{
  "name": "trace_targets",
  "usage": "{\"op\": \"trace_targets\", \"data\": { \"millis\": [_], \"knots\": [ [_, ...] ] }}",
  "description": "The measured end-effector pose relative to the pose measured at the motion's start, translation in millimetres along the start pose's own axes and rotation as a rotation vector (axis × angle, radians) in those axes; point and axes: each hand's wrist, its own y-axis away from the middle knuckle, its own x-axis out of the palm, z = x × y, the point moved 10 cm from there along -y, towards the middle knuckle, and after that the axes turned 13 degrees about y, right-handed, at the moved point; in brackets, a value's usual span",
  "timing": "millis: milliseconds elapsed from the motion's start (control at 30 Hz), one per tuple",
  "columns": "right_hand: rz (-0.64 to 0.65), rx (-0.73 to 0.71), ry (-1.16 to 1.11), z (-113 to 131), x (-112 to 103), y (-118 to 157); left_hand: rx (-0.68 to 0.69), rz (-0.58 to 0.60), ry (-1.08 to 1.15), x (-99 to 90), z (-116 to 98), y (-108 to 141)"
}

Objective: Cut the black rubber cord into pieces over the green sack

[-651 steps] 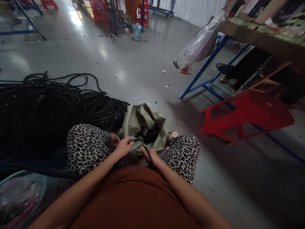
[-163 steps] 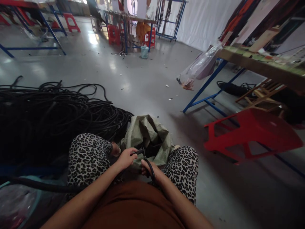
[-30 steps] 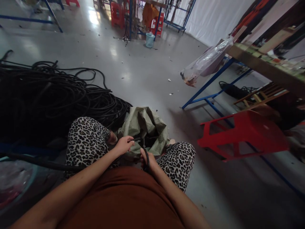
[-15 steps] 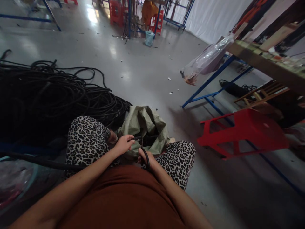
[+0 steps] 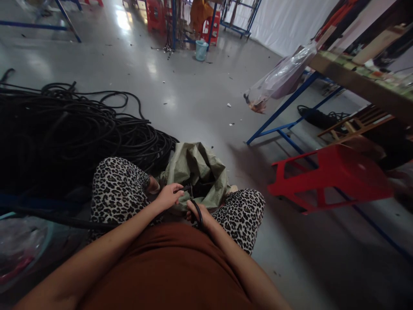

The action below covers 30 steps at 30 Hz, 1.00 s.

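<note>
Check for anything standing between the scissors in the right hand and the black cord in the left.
Nothing visible does: the scissors in the right hand point up at the black cord in the left hand. Whether the blades touch it is too small to tell.

top (image 5: 180,267): plain, rust-brown | trousers (image 5: 119,189): loose, leopard print (dark-ringed spots on off-white) | forearms (image 5: 124,234): bare

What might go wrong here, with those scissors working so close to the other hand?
The scissors in the right hand have their blades close to the left hand, which holds a thin black cord; a slip might nick a finger.

The tangled cord pile lies beside the left leg, so a loop could perhaps snag a foot on standing up.
</note>
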Motion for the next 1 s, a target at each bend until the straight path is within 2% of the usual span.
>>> {"op": "trace_targets", "data": {
  "millis": [667,1000],
  "knots": [
    [0.015,-0.05,0.037,-3,-1,-7,0.028,0.062,-0.012,5.8,10,-1],
    [0.004,-0.055,0.032,4,-3,-2,0.066,0.06,-0.118,4.9,8,0]
  ]
}}
